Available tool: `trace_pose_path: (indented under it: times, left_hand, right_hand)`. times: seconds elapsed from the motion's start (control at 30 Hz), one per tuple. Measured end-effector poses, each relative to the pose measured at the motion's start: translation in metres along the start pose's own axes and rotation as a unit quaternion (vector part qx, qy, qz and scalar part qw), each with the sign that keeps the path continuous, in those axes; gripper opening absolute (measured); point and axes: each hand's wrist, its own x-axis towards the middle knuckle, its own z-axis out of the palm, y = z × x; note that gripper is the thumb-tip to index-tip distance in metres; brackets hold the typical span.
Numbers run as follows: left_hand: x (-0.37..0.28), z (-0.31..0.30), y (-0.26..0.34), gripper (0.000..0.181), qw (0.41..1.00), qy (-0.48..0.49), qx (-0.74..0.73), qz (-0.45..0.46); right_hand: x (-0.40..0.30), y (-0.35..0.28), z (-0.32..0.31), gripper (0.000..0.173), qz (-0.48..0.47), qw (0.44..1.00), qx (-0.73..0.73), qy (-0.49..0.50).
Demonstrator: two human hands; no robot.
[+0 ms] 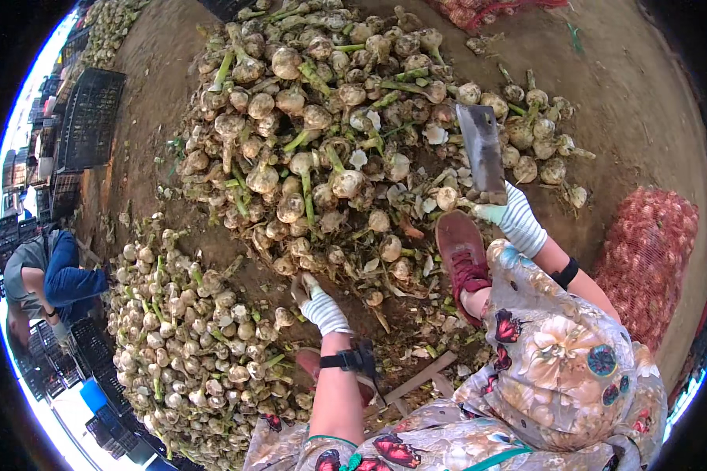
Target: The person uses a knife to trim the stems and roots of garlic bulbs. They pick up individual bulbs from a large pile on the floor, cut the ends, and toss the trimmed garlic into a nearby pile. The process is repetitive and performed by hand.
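Observation:
My right hand [518, 218], in a striped work glove, grips a cleaver [481, 147]. Its broad, dirt-smeared metal blade points away from me over the edge of a big heap of garlic bulbs [330, 176]. Many of those bulbs are soiled and carry green stem stubs. My left hand [323, 305], gloved alike, reaches down to the near edge of that heap, its fingertips beside the bulbs there. Whether the fingers hold anything is not clear. To the left of this hand lies a second pile of garlic bulbs [194, 341], mostly with short-cut stems.
A red mesh sack [648, 265] full of garlic stands at my right, and another sack [477, 12] lies at the far edge. Black plastic crates [91, 118] line the left, where a person [53, 277] bends over. Wooden slats [418, 377] lie between my feet among trimmings.

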Motion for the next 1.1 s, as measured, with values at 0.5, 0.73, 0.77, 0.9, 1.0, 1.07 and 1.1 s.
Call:
trace_pose_path:
  times: [0.5,0.73,0.77,0.9,1.0,1.07,1.1]
  left_hand:
    - [0.004,0.014,0.079,0.032,0.943,-0.247,-0.215,-0.061]
    - [-0.117,0.083,0.117,0.036,0.623,-0.492,-0.486,-0.366]
    - [-0.128,0.086,0.123,0.037,0.569,-0.494,-0.509,-0.416]
    - [-0.14,0.086,0.125,0.034,0.605,-0.435,-0.508,-0.432]
    - [-0.14,0.078,0.115,0.033,0.639,-0.416,-0.498,-0.412]
    - [-0.129,0.07,0.096,0.032,0.703,-0.4,-0.445,-0.385]
    - [-0.123,0.056,0.1,0.028,0.714,-0.415,-0.466,-0.319]
  right_hand:
    - [-0.035,-0.055,0.007,0.043,-0.01,0.994,0.091,-0.054]
    - [-0.052,-0.065,0.017,0.04,0.013,0.994,-0.01,-0.11]
    - [-0.056,-0.059,0.016,0.04,0.03,0.992,-0.031,-0.114]
    - [-0.074,-0.043,0.027,0.04,-0.014,0.99,-0.084,-0.109]
    - [-0.08,-0.033,0.034,0.043,-0.014,0.987,-0.078,-0.14]
    - [-0.083,-0.036,0.038,0.045,0.008,0.987,-0.046,-0.154]
    - [-0.082,-0.035,0.035,0.045,0.002,0.987,-0.052,-0.151]
